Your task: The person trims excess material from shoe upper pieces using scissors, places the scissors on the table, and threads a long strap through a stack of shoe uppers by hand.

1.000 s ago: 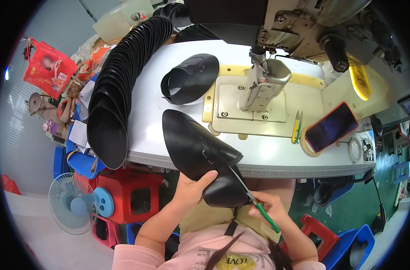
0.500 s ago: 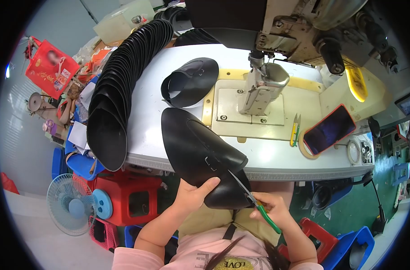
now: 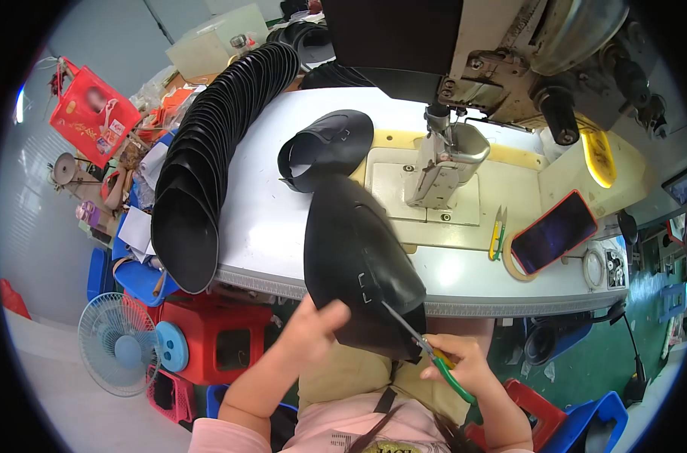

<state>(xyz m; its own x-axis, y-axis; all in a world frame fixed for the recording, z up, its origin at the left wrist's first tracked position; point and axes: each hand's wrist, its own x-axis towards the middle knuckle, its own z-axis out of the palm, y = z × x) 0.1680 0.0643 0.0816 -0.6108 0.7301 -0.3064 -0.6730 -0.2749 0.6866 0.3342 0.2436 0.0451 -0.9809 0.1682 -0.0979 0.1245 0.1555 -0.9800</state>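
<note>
My left hand point(image 3: 313, 328), slightly blurred, grips the lower left edge of a curved black leather-like piece point(image 3: 351, 257) with its thumb on top. Green-handled scissors point(image 3: 449, 375) are in my right hand point(image 3: 460, 359), their blades lying against the lower part of the piece near a small bracket-shaped cutout. The piece is tilted over the table's front edge. Behind it, a similar black piece point(image 3: 332, 145) rests on the white table point(image 3: 257, 226), left of the sewing machine point(image 3: 443, 162).
A long row of nested black pieces point(image 3: 185, 219) lines the left of the table. On the right are small yellow-green snips point(image 3: 498, 234), a tape roll point(image 3: 514, 264) and a phone point(image 3: 555, 232). A fan point(image 3: 123, 349) and red stool point(image 3: 207, 340) stand at lower left.
The held black piece has turned more upright and shifted right, its far end swinging right. My left hand has moved with it. The scissors sit slightly lower.
</note>
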